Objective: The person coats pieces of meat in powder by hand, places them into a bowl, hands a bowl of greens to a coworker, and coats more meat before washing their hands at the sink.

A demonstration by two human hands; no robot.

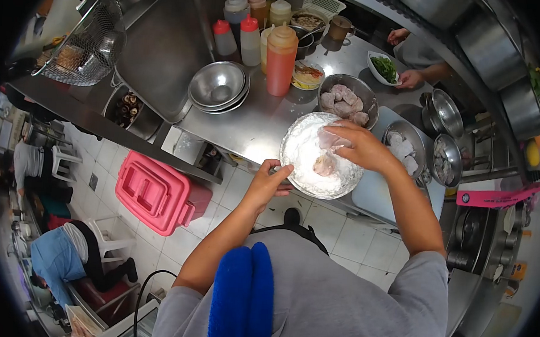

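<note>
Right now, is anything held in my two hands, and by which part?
Your left hand holds the bowl of white powder by its left rim, thumb on top. Your right hand touches a pale raw meat piece; its grip cannot be told.

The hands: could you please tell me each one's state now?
Left hand: closed on the rim of the powder bowl.
Right hand: holding a pale food piece over the bowl.

- The steel counter [257,127] is carrying squeeze bottles [281,61], which are standing upright in a cluster.
- Stacked metal bowls [218,85] are sitting near them.
- A bowl of meat pieces [371,95] is resting farther right.
- A pale board [367,196] is lying beyond it.
- The tiled floor [352,238] is supporting a lidded pink bin [151,189].
</note>
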